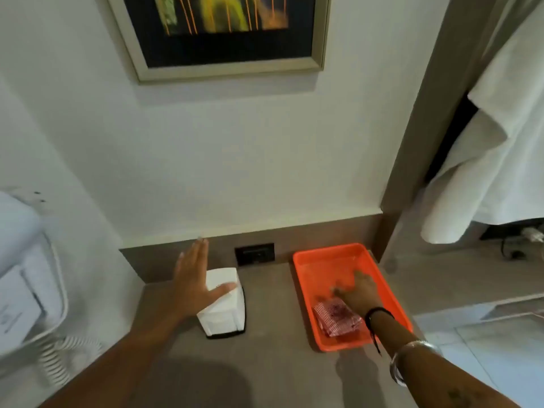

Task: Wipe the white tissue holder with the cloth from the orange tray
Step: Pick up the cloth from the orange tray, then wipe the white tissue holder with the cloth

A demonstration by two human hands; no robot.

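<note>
The white tissue holder (224,307) stands on a dark base on the grey-brown counter. My left hand (192,278) hovers over its left side, fingers spread and thumb across its top, holding nothing. To the right sits the orange tray (379,278) with a folded red-and-white checked cloth (335,318) in its near half. My right hand (357,291) reaches into the tray just beyond the cloth, fingers spread and blurred, its palm over the cloth's far edge. I cannot tell whether it touches the cloth.
A dark wall socket (255,253) sits behind the holder. A white wall-mounted hair dryer (26,278) with a coiled cord is at the left. White towels (485,160) hang at the right, past a brown partition. A framed picture (217,33) hangs above.
</note>
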